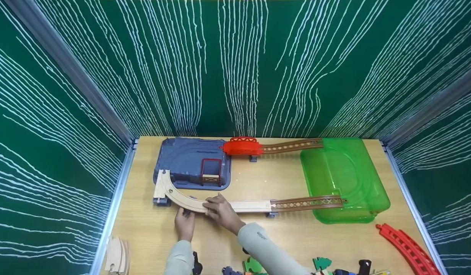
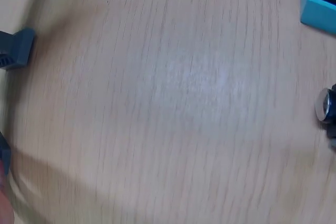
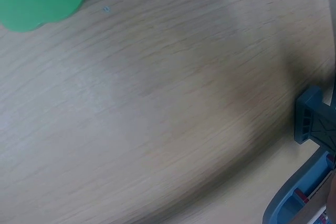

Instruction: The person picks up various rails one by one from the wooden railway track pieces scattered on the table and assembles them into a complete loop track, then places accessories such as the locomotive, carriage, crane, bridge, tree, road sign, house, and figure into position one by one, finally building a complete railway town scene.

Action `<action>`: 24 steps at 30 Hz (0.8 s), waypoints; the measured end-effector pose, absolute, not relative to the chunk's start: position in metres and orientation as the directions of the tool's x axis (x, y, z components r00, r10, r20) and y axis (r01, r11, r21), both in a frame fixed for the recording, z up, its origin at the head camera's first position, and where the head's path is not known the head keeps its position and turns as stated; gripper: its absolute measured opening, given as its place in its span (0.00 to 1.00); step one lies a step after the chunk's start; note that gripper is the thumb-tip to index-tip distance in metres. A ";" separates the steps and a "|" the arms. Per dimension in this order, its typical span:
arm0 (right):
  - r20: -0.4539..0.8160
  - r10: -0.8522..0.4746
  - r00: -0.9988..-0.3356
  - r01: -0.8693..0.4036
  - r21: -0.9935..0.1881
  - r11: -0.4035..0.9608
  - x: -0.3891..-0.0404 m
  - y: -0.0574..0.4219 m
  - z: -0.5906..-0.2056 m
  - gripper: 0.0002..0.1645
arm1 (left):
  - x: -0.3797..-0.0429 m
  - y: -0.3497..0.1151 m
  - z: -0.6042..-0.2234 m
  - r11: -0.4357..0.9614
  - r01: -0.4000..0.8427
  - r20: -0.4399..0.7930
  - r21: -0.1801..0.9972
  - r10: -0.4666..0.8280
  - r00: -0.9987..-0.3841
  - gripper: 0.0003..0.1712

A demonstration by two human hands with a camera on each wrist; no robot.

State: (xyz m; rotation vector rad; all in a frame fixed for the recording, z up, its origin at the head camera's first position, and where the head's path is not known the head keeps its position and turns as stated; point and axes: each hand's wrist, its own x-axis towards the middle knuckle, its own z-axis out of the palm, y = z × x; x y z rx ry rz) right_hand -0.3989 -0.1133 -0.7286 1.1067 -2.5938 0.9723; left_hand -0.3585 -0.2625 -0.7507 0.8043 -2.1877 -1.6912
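Note:
A curved wooden track (image 1: 182, 199) runs from the grey plastic base down to a straight wooden track (image 1: 252, 206). My right hand (image 1: 223, 214) grips the wooden track from above, near where the curved and straight pieces meet. My left hand (image 1: 185, 226) is just below the curved piece, its fingertips at a dark grey track support (image 1: 186, 212) under the track. That support is mostly hidden by the track and fingers. In the left wrist view, a fingertip (image 2: 5, 211) touches a blue-grey block at the left edge. Another track support (image 1: 161, 201) stands under the track's left branch.
Behind are the grey base (image 1: 182, 156) and a red bridge (image 1: 241, 147). A translucent green bin (image 1: 346, 175) stands at right, with brown tracks leading to it. Spare wooden curves (image 1: 117, 255) lie front left, a red track (image 1: 407, 248) front right. Small toys line the front edge.

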 end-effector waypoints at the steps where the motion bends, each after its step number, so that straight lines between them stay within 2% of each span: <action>1: 0.380 -0.589 -0.713 -0.693 -0.506 0.512 -0.399 -0.113 -0.729 0.17 | -0.358 -0.263 -0.751 0.176 -0.272 -0.129 0.946 -0.568 -0.813 0.16; 7: 0.396 -0.582 -0.710 -0.697 -0.514 0.500 -0.399 -0.113 -0.729 0.17 | -0.356 -0.264 -0.750 0.191 -0.308 -0.157 0.932 -0.552 -0.819 0.22; 10: 0.397 -0.585 -0.707 -0.700 -0.515 0.495 -0.399 -0.115 -0.729 0.17 | -0.355 -0.267 -0.747 0.092 -0.310 -0.220 0.946 -0.518 -0.826 0.24; 15: 0.399 -0.576 -0.714 -0.693 -0.522 0.497 -0.399 -0.116 -0.729 0.17 | -0.357 -0.274 -0.735 -0.167 -0.349 -0.387 0.922 -0.416 -0.823 0.27; 17: 0.388 -0.571 -0.723 -0.682 -0.528 0.506 -0.399 -0.116 -0.728 0.17 | -0.360 -0.275 -0.731 -0.190 -0.383 -0.428 0.904 -0.397 -0.812 0.28; 21: 0.358 -0.578 -0.733 -0.669 -0.533 0.517 -0.400 -0.116 -0.728 0.17 | -0.364 -0.276 -0.727 -0.186 -0.437 -0.473 0.880 -0.427 -0.771 0.24; 24: 0.347 -0.582 -0.736 -0.664 -0.538 0.519 -0.400 -0.116 -0.728 0.17 | -0.365 -0.276 -0.725 -0.223 -0.434 -0.488 0.873 -0.427 -0.761 0.24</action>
